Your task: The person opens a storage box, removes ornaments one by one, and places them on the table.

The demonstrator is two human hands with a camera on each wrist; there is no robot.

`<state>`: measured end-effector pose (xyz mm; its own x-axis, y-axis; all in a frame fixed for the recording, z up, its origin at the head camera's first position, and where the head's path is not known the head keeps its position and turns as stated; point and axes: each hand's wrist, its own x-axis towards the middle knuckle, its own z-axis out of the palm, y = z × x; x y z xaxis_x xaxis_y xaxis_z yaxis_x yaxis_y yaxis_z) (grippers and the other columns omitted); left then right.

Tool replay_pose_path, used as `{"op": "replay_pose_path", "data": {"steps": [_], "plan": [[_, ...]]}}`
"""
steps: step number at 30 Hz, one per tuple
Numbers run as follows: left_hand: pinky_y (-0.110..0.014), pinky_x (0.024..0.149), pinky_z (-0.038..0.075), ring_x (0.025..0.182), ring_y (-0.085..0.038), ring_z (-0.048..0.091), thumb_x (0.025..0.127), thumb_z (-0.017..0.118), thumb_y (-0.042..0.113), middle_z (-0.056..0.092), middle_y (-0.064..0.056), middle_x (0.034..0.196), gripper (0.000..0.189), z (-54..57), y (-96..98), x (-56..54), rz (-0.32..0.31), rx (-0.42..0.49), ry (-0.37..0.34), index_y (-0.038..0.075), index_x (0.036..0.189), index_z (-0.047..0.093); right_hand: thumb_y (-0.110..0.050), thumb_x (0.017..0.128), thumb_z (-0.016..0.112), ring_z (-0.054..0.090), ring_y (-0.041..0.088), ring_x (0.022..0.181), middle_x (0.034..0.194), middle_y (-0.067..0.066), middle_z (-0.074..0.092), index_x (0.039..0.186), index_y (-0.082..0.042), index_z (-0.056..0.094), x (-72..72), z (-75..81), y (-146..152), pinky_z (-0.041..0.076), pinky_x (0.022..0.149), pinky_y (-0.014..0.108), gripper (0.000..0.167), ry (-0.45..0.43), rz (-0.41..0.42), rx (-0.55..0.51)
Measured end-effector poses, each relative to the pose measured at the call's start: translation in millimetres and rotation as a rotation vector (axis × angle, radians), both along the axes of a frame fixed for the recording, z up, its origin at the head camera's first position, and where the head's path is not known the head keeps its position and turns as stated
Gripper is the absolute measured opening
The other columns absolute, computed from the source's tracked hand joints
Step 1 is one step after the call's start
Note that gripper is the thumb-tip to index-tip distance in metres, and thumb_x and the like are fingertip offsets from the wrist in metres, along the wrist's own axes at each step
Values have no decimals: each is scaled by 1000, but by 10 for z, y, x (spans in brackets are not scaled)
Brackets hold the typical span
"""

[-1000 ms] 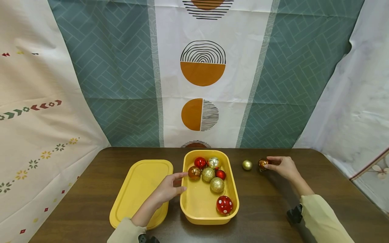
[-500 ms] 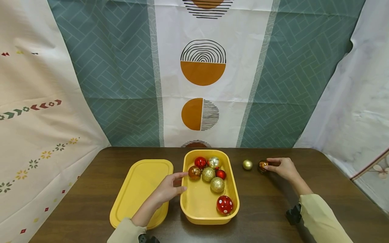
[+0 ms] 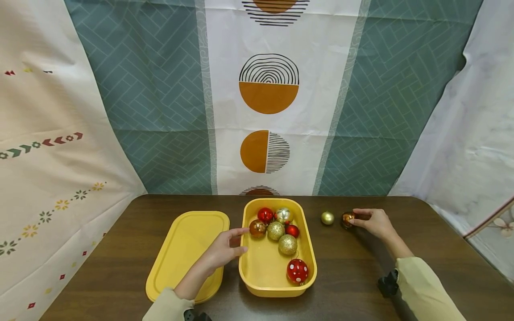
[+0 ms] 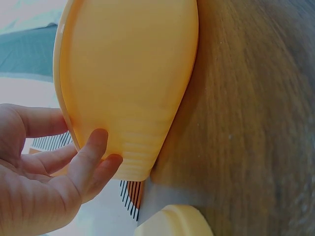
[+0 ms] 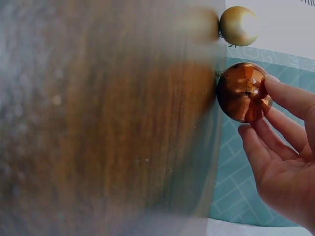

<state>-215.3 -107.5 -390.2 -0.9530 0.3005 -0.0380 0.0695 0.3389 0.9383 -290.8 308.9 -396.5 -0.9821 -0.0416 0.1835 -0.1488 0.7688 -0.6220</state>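
A yellow plastic box (image 3: 261, 267) stands mid-table with several Christmas balls in it: red ones, gold glitter ones, a bronze one, a silvery one and a white-dotted red ball (image 3: 297, 271). At its left wall my left hand (image 3: 222, 247) grips the rim, some fingers against the outer side (image 4: 133, 88) and one reaching behind the edge. Off to the right, my right hand (image 3: 374, 223) pinches a shiny bronze Christmas ball (image 5: 242, 92) between thumb and fingers, low at the table surface. A small matt gold ball (image 3: 327, 218) lies just left of it.
The box's yellow lid (image 3: 188, 254) lies flat on the dark wooden table (image 3: 345, 276), left of the box and partly under my left forearm. Patterned cloth (image 3: 168, 111) hangs along the table's back edge, with pale cloths at both sides.
Almost nothing differs. My right hand dips very slightly at the bronze ball; the left hand, box and other balls stay put.
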Motion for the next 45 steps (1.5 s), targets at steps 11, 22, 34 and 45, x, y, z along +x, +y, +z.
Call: {"op": "replay_pose_path", "data": {"steps": [11,22,34,45], "plan": [[-39,82,51,114,-39,49,84,58,-2,46,-28,128,47,14,13,-4,-2,10,-11,-6,129,45,-25,81,68,52,45,106,121,29,52,119,8,54,134,145,-59,49,82,47,53,-10,20,-69],[-41,84,50,116,-39,47,84,58,-1,45,-26,130,48,21,4,-12,11,6,-29,-4,130,45,-18,80,70,57,39,103,117,26,56,119,8,55,293,363,-332,52,77,32,49,68,125,-125],[-42,85,49,118,-40,45,84,58,-1,44,-25,132,48,15,13,-9,17,-1,-33,-3,130,45,-8,75,73,58,37,102,114,25,59,115,10,57,472,420,-832,50,81,35,46,67,323,-219],[-39,82,51,114,-38,49,84,58,-2,46,-27,129,48,15,10,8,10,16,-16,-5,130,45,-14,75,74,59,32,101,110,23,61,112,9,60,532,419,-1194,51,82,32,46,18,440,-165]]}}
